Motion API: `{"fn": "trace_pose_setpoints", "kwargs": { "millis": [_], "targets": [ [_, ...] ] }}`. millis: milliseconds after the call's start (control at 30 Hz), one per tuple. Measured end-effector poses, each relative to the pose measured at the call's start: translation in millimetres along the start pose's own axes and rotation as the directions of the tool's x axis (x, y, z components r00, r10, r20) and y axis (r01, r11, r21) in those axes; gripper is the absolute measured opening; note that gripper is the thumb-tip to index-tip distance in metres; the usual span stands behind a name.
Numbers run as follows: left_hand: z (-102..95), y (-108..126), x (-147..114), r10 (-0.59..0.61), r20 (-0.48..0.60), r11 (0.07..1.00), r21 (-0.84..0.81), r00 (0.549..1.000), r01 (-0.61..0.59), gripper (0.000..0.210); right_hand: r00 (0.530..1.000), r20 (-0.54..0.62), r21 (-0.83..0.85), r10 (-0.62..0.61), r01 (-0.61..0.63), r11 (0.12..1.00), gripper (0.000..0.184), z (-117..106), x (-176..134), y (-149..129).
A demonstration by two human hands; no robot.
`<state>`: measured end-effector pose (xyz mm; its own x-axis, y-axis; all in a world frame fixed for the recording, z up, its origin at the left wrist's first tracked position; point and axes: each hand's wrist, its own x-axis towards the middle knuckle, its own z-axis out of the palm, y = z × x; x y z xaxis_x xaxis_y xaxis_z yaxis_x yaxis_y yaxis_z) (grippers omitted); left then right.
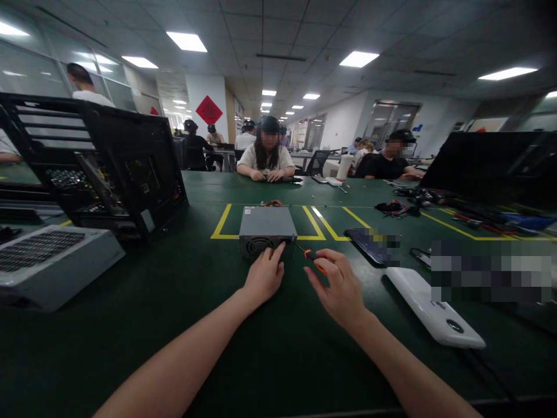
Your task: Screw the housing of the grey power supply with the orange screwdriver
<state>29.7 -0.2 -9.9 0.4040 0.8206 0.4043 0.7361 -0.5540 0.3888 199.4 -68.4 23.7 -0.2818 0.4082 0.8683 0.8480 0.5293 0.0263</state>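
A grey metal computer power supply (267, 220) sits on the green table in front of me, its fan grille facing me and a bundle of wires behind it. My left hand (264, 276) rests its fingers against the grille side, the index finger stretched towards the right corner. My right hand (339, 284) is closed on a screwdriver (310, 255) with an orange and black handle. The screwdriver's thin shaft points left, its tip at or close to the power supply's right front corner; contact cannot be made out.
An open black computer case (130, 168) and a second power supply (65, 261) stand at left. To the right lie a dark phone (368, 247), a white power bank (435, 307) and cables (398, 209). Across the table sits a person (267, 157); another (391, 159) sits at right.
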Motion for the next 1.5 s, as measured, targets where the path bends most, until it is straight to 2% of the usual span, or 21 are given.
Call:
{"fn": "trace_pose_setpoints", "kwargs": {
  "millis": [200,333,467,567,667,800,967,1167,1333,1500],
  "targets": [
    [2.7,-0.9,1.6,-0.013,0.020,0.999,-0.030,1.000,0.014,0.056,1.000,-0.002,0.088,-0.026,0.026,0.996,0.041,3.3,-2.0,-3.2],
    [3.5,-0.8,1.9,-0.021,0.007,0.995,-0.098,1.000,0.022,0.056,1.000,0.009,0.013,-0.025,0.024,1.000,0.034,2.8,-2.3,-4.1],
    [4.8,-1.2,1.5,-0.031,-0.017,0.977,-0.213,0.999,0.026,0.056,0.999,-0.040,0.080,-0.020,0.023,0.997,0.045,1.7,-0.8,-5.4],
    [5.7,-2.2,1.2,-0.030,-0.028,0.973,-0.230,0.999,0.023,0.054,0.999,-0.037,0.030,-0.003,0.004,1.000,0.044,0.3,0.2,-6.2],
    [5.4,-2.1,0.8,-0.015,-0.038,0.977,-0.214,0.999,0.006,0.054,0.999,-0.032,-0.004,0.015,-0.015,1.000,0.040,-0.9,0.3,-6.0],
    [3.2,0.5,0.6,-0.015,-0.029,0.984,-0.177,0.999,0.010,0.051,0.998,-0.063,0.078,0.009,-0.004,0.997,0.046,-0.3,-0.3,-6.3],
    [1.0,3.1,1.7,-0.034,0.007,0.990,-0.133,0.999,0.035,0.051,0.997,-0.062,-0.017,0.043,-0.044,0.999,0.042,-0.8,-1.0,-7.0],
    [2.8,2.4,3.3,0.003,0.000,0.997,-0.083,1.000,-0.003,0.053,0.999,-0.039,0.126,0.016,-0.011,0.992,0.049,0.2,-2.0,-9.0],
    [5.4,0.6,3.7,0.013,0.002,0.999,-0.046,1.000,-0.013,0.056,0.998,-0.005,0.039,0.055,-0.055,0.998,0.039,1.5,-0.6,-6.8],
    [5.6,-0.2,3.6,0.016,0.011,0.999,-0.043,1.000,-0.015,0.056,0.999,-0.029,0.088,0.039,-0.036,0.995,0.044,0.9,-1.3,-8.6]
  ]
}}
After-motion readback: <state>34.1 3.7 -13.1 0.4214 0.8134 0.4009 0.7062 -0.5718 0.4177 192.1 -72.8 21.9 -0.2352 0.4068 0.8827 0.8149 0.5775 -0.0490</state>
